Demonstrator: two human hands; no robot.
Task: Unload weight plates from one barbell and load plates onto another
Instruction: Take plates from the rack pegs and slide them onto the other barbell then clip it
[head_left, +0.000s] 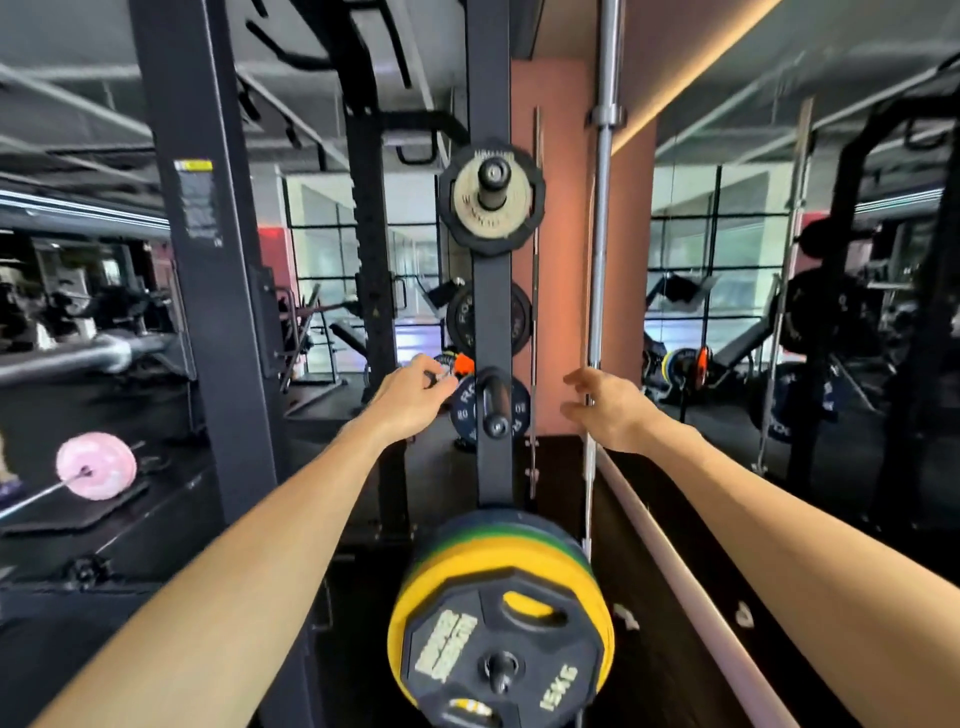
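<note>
Two hands reach toward a small dark weight plate (491, 402) hanging on a peg of the rack upright (492, 312), straight ahead. The left hand (410, 397) touches its left edge, fingers curled, grasp unclear. The right hand (608, 408) hovers released, apart on the right. Yellow stacked plates (498, 618) sit below, nearer.

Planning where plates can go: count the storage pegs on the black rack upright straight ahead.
3 pegs on the black rack upright: top peg through a beige-faced plate, bare middle peg between the hands, bottom peg with stacked plates. More may be hidden.
</note>
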